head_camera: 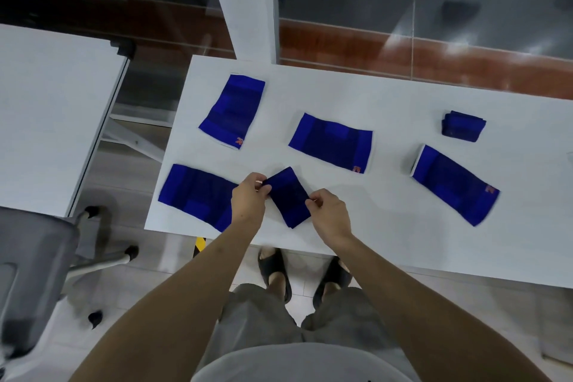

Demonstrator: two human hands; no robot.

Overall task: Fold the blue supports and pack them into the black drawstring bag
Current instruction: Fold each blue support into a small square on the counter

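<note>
You hold a folded blue support [288, 197] between your two hands, low over the near edge of the white table [387, 96]. It is folded into a small dark rectangle, tilted so one corner points away from you. The fingertips of your left hand [249, 198] pinch its far left corner, thumb against forefinger. Your right hand [330, 214] grips the right edge the same way, thumb and forefinger closed on the cloth. Both hands are grasping it.

Just left of your left fingers, partly under that wrist, lies a flat unfolded support [195, 195]. Beyond your left fingers, toward the far left of the table, a second flat support [232, 111] lies with an orange logo at its near right corner; the mark is too small to read. Beyond your right fingers a third flat support [331, 141] lies, also with an orange logo at its near right corner, unreadable. Well to the right of your right fingers a fourth flat support [454, 184] lies slantwise, with the same orange mark near its right end, blurred. Farther off past it sits a small folded bundle [463, 126] of blue cloth.

Below the table edge show your grey shorts [263, 313] and black sandals [274, 270]. An office chair [37, 273] stands to your left.
</note>
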